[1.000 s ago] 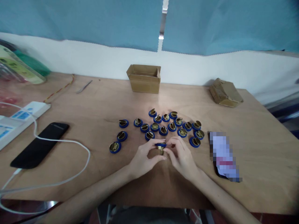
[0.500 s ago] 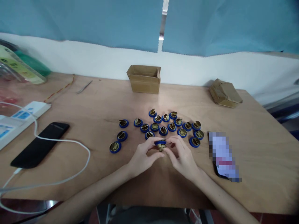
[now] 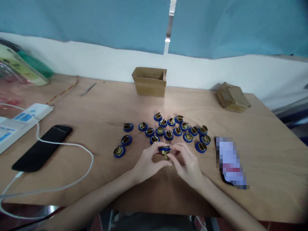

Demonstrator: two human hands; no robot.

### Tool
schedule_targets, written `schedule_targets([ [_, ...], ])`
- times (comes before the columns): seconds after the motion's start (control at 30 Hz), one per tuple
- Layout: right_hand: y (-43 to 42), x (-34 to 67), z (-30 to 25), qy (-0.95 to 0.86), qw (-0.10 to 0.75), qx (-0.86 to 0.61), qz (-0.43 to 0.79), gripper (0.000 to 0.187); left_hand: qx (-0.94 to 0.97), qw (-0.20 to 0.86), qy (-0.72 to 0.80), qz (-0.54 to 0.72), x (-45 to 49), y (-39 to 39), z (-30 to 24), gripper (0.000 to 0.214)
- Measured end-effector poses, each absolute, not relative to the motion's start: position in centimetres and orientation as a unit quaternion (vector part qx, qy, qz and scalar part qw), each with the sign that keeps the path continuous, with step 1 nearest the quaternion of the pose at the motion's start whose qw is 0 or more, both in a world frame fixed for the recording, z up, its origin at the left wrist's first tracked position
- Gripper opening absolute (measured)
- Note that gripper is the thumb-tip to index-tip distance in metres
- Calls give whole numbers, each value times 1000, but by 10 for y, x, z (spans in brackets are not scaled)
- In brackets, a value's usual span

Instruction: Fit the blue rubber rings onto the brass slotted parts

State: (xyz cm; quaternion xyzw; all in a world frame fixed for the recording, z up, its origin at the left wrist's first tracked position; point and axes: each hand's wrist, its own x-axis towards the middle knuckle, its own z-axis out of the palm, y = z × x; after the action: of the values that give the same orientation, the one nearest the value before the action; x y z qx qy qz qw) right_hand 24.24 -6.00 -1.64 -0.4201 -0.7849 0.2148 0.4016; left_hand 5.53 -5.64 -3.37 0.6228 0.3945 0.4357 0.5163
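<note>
At a wooden table, we grasp a blue-and-brass fitting between our two hands, its blue rim on the far side and its brass part nearer us. Our left hand pinches it from the left, index finger along the rim; our right hand grips the other side, thumb at the brass tab. Just beyond both hands spread similar fittings, brass sides up, three of them in a loose column left of the left hand. Farther past the hands stands an open cardboard box; beyond and to the right of the right hand sits a second carton. A phone with a pixelated screen lies right of the right hand. Well left of the left hand, a white cable crosses a black phone near a white power strip.
</note>
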Motion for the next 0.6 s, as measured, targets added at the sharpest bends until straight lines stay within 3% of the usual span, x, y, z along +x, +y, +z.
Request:
schedule_targets([
  [0.6,-59,241,-19,-786,367,-440,231,10,642,484,434,406,59,-58,-35,42],
])
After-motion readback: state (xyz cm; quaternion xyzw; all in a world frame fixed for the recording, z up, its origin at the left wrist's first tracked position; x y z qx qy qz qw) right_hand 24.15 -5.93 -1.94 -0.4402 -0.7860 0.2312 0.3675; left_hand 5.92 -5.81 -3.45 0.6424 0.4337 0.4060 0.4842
